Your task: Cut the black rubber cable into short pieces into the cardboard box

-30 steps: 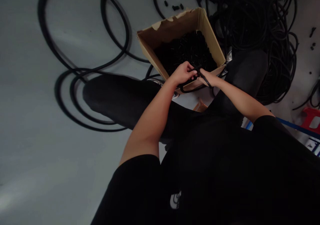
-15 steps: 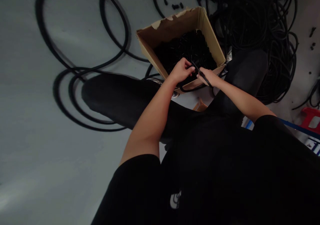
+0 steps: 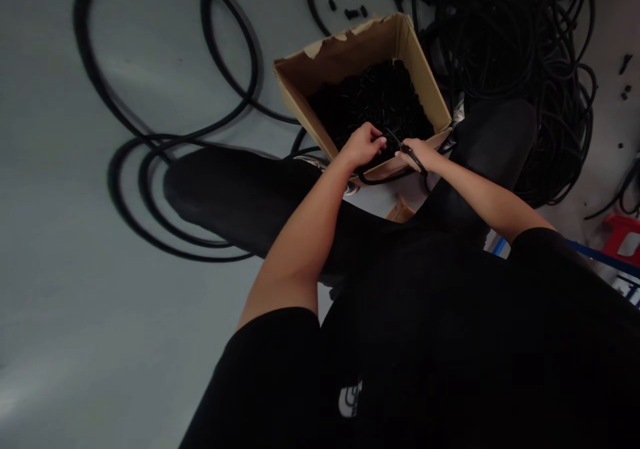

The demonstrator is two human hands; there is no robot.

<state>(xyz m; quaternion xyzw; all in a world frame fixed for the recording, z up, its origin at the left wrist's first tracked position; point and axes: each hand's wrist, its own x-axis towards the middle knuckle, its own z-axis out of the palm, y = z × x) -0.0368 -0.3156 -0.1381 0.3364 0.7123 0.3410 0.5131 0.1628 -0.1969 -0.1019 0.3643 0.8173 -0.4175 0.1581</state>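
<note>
Grey concrete floor fills the frame, seen from above by a seated person in black top & trousers, legs spread to either side. Black hose lies across the floor in wide loops at left; a much denser tangle of hose is heaped at upper right, behind the person's right knee. Between the knees sits a cardboard box, top flaps torn off, its near wall just under the hands. Inside the box: a pile of short black pieces, tightly packed, indiv. shapes too dark to tell. A red stool shows at the right edge. A few loose black bits lie on the floor beyond the box's far wall.

Both hands meet over the box's near edge. Left hand is curled, fingers pinching a thin black hose end, which loops down & back below the wrists. Right hand is closed round a pair of black-handled cutters, blades pointing toward the left hand's fingertips; whether the blades touch the hose can't be told in the dark.
</note>
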